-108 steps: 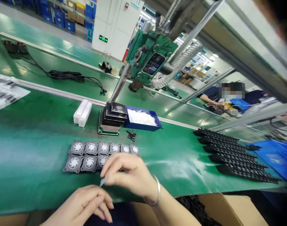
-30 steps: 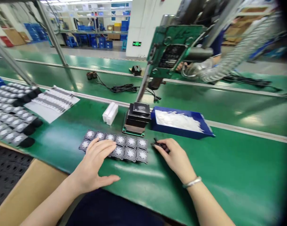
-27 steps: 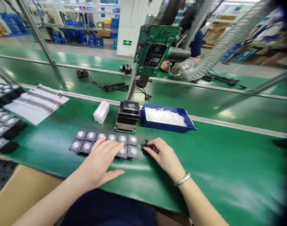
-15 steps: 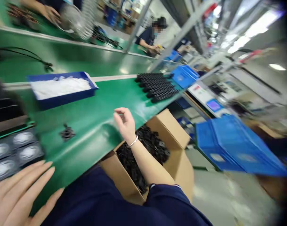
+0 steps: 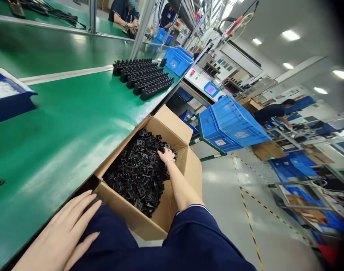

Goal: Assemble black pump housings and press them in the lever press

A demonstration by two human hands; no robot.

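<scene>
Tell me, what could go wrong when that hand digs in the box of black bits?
1. The small black plastic parts lie jumbled in the open brown cardboard box, so the right hand may lift a tangled clump and drop some on the grey floor.
2. Their hard corners might poke that hand.

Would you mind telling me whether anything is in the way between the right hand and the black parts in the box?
Nothing visible is. The right hand rests on top of the black parts inside the box, whose flaps stand open. The left hand lies apart, by the table edge.
</scene>
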